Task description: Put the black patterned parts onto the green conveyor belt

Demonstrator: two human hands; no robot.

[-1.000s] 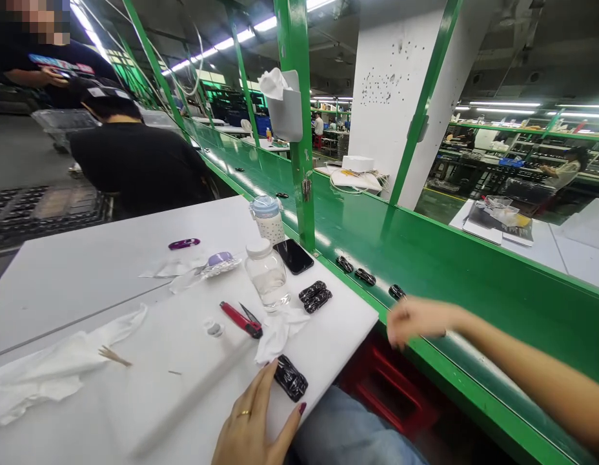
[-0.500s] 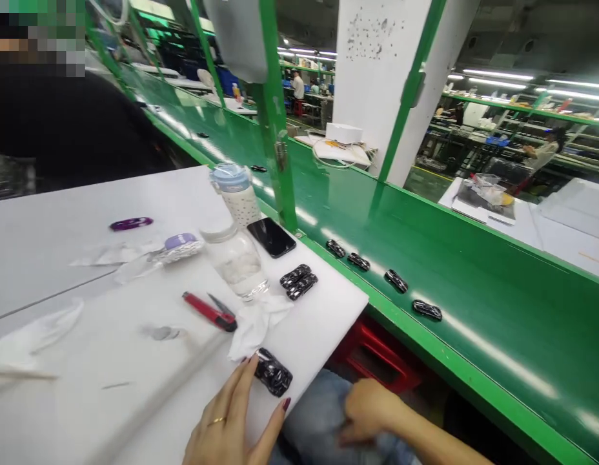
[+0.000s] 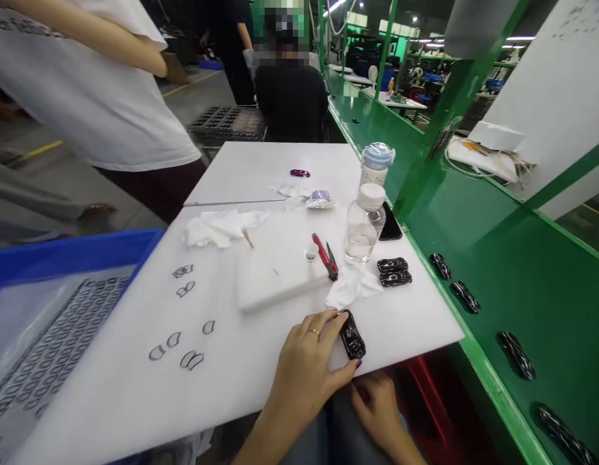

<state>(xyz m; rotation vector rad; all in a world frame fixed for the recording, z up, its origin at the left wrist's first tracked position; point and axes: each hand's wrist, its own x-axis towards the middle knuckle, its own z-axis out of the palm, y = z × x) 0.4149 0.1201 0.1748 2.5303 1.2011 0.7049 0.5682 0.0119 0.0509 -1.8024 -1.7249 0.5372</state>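
A glossy black car-shaped piece (image 3: 352,337) lies near the front edge of the white table (image 3: 416,316). My left hand (image 3: 306,361) grips it, fingertips at its far end and thumb at its near end. Low by my lap, just past the table edge, my right hand (image 3: 381,410) has its fingers curled; whether anything is inside them is hidden. Behind the gripped piece lies a crumpled white tissue (image 3: 352,286). Two similar black car-shaped pieces (image 3: 395,272) sit side by side farther back.
Red-handled snips (image 3: 324,256), a clear jar (image 3: 364,226) and a phone (image 3: 391,224) stand or lie beyond. Thin dark outline parts (image 3: 173,339) are scattered at left. Along the right runs a green conveyor (image 3: 474,258) bearing more black pieces. A blue bin (image 3: 139,239) and a person (image 3: 120,97) are at left.
My view has swung left, bringing in the outline parts, the blue bin and a standing person. My left hand stays at the black piece; my right hand remains low by my lap.
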